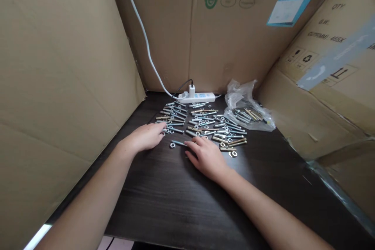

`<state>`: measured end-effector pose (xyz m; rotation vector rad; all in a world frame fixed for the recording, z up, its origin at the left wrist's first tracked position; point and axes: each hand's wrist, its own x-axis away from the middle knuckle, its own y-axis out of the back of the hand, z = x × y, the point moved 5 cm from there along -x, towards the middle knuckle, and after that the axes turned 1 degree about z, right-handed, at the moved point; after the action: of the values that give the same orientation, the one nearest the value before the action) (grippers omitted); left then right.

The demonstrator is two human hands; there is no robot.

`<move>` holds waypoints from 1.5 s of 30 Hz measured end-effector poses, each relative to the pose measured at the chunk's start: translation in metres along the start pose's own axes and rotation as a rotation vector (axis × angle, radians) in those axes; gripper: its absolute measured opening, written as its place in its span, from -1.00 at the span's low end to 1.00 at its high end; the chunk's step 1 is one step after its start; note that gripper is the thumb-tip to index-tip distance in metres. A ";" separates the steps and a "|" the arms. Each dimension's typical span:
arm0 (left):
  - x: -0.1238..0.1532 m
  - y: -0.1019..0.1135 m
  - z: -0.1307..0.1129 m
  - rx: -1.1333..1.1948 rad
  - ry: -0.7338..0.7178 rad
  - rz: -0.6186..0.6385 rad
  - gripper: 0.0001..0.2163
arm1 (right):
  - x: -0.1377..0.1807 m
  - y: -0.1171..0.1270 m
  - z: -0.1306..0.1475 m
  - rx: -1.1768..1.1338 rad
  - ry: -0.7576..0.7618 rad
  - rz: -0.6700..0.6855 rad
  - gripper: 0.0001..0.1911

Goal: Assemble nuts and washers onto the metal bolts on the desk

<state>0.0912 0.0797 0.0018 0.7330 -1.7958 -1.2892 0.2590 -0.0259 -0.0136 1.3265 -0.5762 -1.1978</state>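
Note:
On the dark table, my left hand (149, 136) is by the left ends of a column of bolts (175, 124). Its fingers are pressed together, and whatever they hold is hidden. My right hand (209, 158) is lower and to the right, with its fingertips on the right end of a single silver bolt (177, 143). A hex nut (172, 145) lies just below that bolt's left end. Beyond the right hand spreads a second group of silver and brass-coloured bolts (234, 126), with washers (233, 154) at its near edge.
A clear plastic bag (240, 95) with more bolts inside lies at the back right. Behind the rows stands a white power strip (205, 98) with a plugged-in adapter and a white cable (145, 39). Cardboard walls (164, 27) enclose the table (175, 199) on three sides.

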 end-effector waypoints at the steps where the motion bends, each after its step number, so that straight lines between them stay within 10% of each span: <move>1: 0.000 0.001 0.002 -0.019 0.028 -0.011 -0.86 | -0.002 -0.003 0.001 0.017 0.003 0.009 -0.76; 16: 0.001 0.001 -0.005 0.035 -0.054 0.010 -0.87 | 0.025 0.044 -0.051 -0.192 -0.128 -0.074 -0.89; 45: 0.014 -0.013 -0.032 0.238 -0.209 0.321 -0.72 | 0.023 0.041 -0.050 -0.254 -0.118 -0.054 -0.92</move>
<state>0.1114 0.0481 -0.0007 0.4205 -2.1600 -0.9778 0.3249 -0.0329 0.0064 1.0671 -0.4567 -1.3530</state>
